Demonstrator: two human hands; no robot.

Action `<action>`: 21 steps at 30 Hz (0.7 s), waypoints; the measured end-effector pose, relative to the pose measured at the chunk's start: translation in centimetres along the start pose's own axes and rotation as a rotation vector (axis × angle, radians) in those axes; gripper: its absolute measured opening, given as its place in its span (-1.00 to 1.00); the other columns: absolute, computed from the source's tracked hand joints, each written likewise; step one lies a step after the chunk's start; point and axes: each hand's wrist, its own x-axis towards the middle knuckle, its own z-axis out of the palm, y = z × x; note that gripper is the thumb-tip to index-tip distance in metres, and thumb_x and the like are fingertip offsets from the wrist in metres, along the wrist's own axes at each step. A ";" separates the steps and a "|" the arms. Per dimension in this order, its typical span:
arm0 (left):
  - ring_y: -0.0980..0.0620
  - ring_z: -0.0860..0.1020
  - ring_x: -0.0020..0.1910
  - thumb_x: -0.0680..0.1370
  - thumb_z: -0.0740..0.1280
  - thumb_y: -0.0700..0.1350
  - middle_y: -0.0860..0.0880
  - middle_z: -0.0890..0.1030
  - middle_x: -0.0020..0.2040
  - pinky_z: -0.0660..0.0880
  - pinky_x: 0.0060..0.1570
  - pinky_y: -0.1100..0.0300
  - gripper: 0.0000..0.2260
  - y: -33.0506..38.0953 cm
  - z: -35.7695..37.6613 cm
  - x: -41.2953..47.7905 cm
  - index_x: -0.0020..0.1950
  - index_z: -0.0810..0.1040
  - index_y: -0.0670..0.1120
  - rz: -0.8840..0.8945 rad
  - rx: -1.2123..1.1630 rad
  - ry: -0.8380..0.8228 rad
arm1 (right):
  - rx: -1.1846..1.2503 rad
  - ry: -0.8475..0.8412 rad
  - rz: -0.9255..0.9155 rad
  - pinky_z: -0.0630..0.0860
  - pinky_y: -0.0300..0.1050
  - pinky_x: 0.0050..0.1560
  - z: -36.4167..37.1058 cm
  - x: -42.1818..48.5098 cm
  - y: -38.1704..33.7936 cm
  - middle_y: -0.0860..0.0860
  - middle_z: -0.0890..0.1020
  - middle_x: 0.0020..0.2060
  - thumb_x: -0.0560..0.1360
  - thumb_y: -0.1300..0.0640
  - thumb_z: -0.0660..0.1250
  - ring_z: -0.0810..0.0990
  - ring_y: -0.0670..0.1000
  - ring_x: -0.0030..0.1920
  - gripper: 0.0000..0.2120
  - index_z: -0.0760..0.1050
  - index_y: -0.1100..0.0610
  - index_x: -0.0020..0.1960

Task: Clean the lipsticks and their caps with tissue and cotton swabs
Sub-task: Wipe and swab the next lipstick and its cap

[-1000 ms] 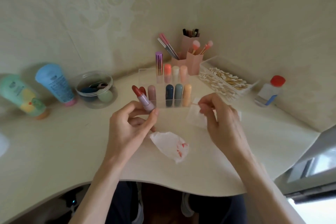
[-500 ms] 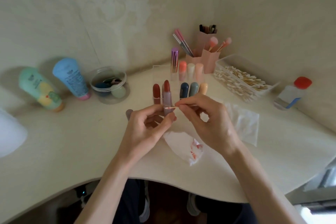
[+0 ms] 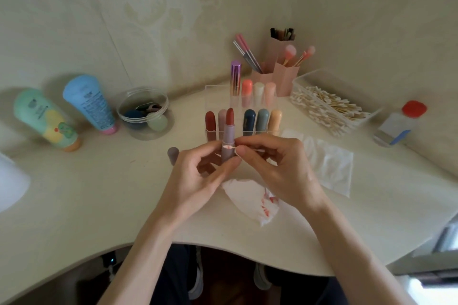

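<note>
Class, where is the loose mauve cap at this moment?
Head view: the mauve cap stands on the table just left of the left hand, before the clear rack.

Red lipstick (image 3: 229, 116); mauve tube (image 3: 228, 142)

Can read no text anywhere: fine print on the blue tube (image 3: 89, 104) at far left blurred past reading, likewise the round emblem on the green tube (image 3: 45, 119) beside it and the label of the red-capped bottle (image 3: 396, 129) at far right

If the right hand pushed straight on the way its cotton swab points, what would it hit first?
The open lipstick in the left hand; the cotton swab tip appears to touch its tube now.
</note>
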 end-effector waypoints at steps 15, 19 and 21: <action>0.04 0.73 0.02 0.58 0.43 -0.31 0.03 0.76 0.01 0.60 0.02 0.25 -0.83 -0.2 0.1 0.1 0.14 0.56 -0.14 -0.014 -0.054 0.035 | 0.094 -0.013 0.107 0.66 0.06 0.05 -0.5 -0.1 -0.1 -0.09 0.78 -0.09 0.56 0.23 0.50 0.75 0.00 -0.06 -0.85 0.75 0.02 0.05; -0.03 0.72 0.02 0.63 0.38 -0.24 -0.02 0.73 0.01 0.63 0.03 0.12 -0.81 -0.2 0.0 0.1 0.23 0.58 -0.09 0.011 -0.030 0.014 | 0.203 -0.028 0.183 0.66 -0.08 0.06 -0.7 -0.2 -0.2 -0.01 0.79 -0.07 0.56 0.27 0.49 0.77 0.01 -0.04 -0.85 0.75 0.10 0.08; -0.02 0.72 0.05 0.64 0.36 -0.21 -0.03 0.74 0.01 0.62 0.04 0.12 -0.80 -0.3 -0.1 0.1 0.24 0.59 -0.04 0.010 -0.023 0.012 | 0.229 -0.049 0.208 0.67 -0.10 0.08 -0.6 -0.3 -0.3 0.02 0.79 -0.07 0.56 0.27 0.49 0.77 0.03 -0.02 -0.84 0.75 0.13 0.11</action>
